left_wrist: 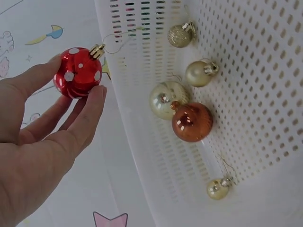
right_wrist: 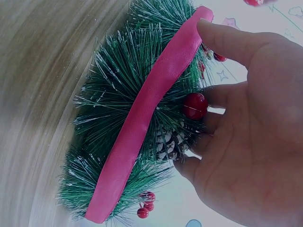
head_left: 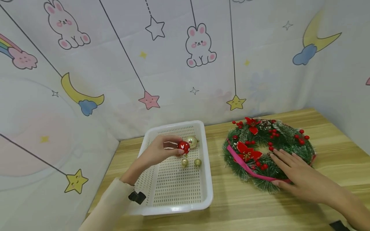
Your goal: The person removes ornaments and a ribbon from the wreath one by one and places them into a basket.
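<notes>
My left hand (head_left: pixel 162 149) pinches a shiny red Christmas ball (left_wrist: pixel 78 71) with white dots between thumb and fingers. The ball's gold cap and thin wire loop stick out free of the fingers. Below it stands a white plastic basket (head_left: pixel 207 179) with gold and copper-coloured balls in it. On the right, my right hand (head_left: pixel 303 175) rests with extended fingers on the near right side of a green wreath (head_left: pixel 241 171). A pink ribbon (right_wrist: pixel 142 113) runs along the wreath, and the thumb touches it. Red berries, red flowers and a pinecone (right_wrist: pixel 168 143) decorate the wreath.
Inside the basket lie a copper ball (left_wrist: pixel 192 122), a large pale gold ball (left_wrist: pixel 163 100) and several small gold balls. Basket and wreath stand on a wood-grain table (head_left: pixel 228 205). A printed cloth (head_left: pixel 173 73) with rabbits and stars hangs behind.
</notes>
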The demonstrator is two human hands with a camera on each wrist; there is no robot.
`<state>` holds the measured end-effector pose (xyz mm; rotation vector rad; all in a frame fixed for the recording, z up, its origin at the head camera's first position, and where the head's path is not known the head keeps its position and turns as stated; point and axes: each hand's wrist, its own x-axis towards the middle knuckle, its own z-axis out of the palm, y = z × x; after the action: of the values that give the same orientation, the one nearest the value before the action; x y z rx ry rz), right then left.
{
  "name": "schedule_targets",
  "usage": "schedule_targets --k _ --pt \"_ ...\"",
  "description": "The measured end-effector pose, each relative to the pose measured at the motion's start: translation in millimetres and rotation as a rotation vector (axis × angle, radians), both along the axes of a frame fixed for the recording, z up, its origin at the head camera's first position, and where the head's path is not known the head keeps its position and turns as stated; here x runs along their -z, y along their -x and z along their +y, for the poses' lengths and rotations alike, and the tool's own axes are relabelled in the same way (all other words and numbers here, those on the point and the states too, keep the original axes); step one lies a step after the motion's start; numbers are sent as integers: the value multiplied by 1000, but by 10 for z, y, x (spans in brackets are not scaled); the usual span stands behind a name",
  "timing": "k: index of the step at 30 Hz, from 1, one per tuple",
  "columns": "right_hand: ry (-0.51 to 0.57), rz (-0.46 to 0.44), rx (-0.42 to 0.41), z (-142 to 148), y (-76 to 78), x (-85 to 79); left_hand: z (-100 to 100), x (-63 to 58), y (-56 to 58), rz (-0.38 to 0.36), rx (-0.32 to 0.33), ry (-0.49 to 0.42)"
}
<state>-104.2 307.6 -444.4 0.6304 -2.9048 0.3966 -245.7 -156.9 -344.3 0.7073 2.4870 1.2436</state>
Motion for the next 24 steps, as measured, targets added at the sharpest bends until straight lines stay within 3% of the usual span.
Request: schedule_targets --k 5,9,17,24 --pt "-6 22 -5 5 9 7 -211 100 72 23 23 80" --pt "-11 33 -10 5 9 10 -303 140 112 -1 -1 106" --pt "-2 20 -8 -3 1 3 -318 185 180 -2 48 198" --pt "13 -6 -7 4 8 2 -297 218 228 21 105 368"
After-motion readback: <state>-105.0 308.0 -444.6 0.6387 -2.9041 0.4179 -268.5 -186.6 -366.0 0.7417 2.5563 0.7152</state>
